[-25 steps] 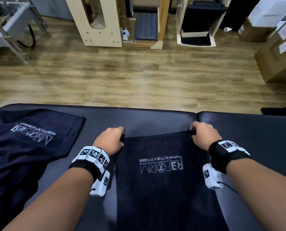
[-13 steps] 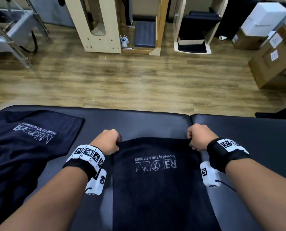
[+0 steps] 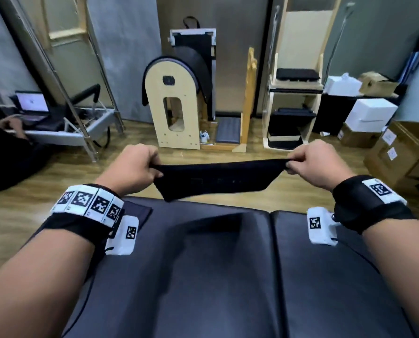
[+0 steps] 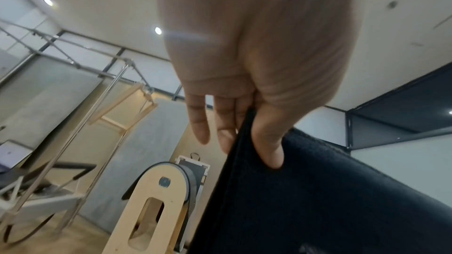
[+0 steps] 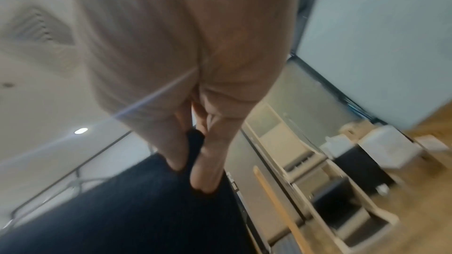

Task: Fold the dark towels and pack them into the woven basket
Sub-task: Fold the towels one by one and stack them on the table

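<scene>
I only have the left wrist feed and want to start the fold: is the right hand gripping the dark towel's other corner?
Observer: Yes. The right hand pinches the other top corner of the dark towel between thumb and fingers.
Operator: Is it lying flat?
Observer: No. The head view shows it stretched between the right hand and the left hand, raised over the far edge of the black padded table.
Operator: Is another towel close by?
Observer: A second dark cloth shows one corner on the table beside the left wrist.
</scene>
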Tool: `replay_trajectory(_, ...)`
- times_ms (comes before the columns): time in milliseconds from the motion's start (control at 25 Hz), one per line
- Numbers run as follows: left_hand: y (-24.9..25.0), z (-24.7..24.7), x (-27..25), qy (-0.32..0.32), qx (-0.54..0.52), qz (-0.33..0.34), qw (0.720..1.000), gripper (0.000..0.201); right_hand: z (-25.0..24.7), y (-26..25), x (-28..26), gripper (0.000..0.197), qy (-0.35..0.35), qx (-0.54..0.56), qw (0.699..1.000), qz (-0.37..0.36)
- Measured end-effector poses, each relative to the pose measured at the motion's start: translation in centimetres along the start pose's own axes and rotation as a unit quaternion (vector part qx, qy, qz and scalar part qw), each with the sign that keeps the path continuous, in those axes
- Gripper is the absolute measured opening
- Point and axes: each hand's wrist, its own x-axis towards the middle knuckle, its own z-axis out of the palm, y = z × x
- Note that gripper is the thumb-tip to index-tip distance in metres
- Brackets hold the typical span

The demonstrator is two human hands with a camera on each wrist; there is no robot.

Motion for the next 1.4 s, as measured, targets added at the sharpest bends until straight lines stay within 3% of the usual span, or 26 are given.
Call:
replay_trajectory(80,0.5,0.1,-2.7,0.020,-0.007,0.033,0.999,0.028,0.3,0.5,-2.3,0.013,0.016,-0.014,0.999,-0.027)
replay_trajectory(200,-1.1,5.5,-7.4,-0.006,-0.001,0.058,0.998,0.020,5.1,3.7,-7.1,0.012,0.006,-0.059,0.997,-0.058)
replay_trajectory(320,-3.6,13.8,-12.9,-0.108,-0.003,0.001,0.994,0.015,12.3,7.4,-12.3,0.012,-0.127,-0.097,0.987,-0.004)
replay_trajectory(440,-4.5,20.3,-18.6,-0.247,-0.044,-0.083,0.965,0.016,17.4,9.7,-17.2,0.023,-0.291,-0.134,0.946,0.044)
replay_trajectory(560,-4.9,23.1,-21.9,-0.364,-0.093,-0.119,0.919,0.022,18.8,10.2,-20.8,0.018,-0.388,-0.109,0.912,0.075)
replay_trajectory(680,-6.0,22.9,-22.1,-0.422,-0.198,-0.150,0.872,0.018,18.1,10.2,-20.8,0.013,-0.484,-0.061,0.868,0.099)
replay_trajectory(760,-6.8,22.3,-21.1,-0.410,-0.234,-0.164,0.866,0.015,17.1,9.9,-19.1,0.015,-0.466,-0.053,0.878,0.091)
replay_trajectory(920,-7.9,21.9,-16.9,-0.267,-0.235,-0.201,0.913,0.015,16.6,8.1,-13.0,0.016,-0.341,-0.053,0.937,0.049)
replay_trajectory(1040,-8.5,22.5,-14.0,-0.194,-0.137,-0.204,0.950,0.013,18.7,7.2,-9.8,0.016,-0.247,-0.042,0.965,0.073)
replay_trajectory(1120,-8.8,23.2,-13.2,-0.146,-0.093,-0.212,0.962,0.019,20.4,7.5,-10.0,0.023,-0.228,-0.051,0.968,0.092)
replay_trajectory(1240,-8.8,25.7,-13.1,-0.208,-0.073,-0.147,0.964,0.027,22.8,8.3,-12.7,0.025,-0.315,-0.109,0.934,0.127)
replay_trajectory(1320,-8.6,27.5,-13.5,-0.270,-0.028,-0.087,0.959,0.025,23.8,9.0,-14.6,0.032,-0.327,-0.142,0.917,0.178)
replay_trajectory(1400,-8.7,28.4,-13.6,-0.282,0.026,-0.051,0.958,0.020,24.4,9.3,-15.4,0.034,-0.318,-0.126,0.909,0.237)
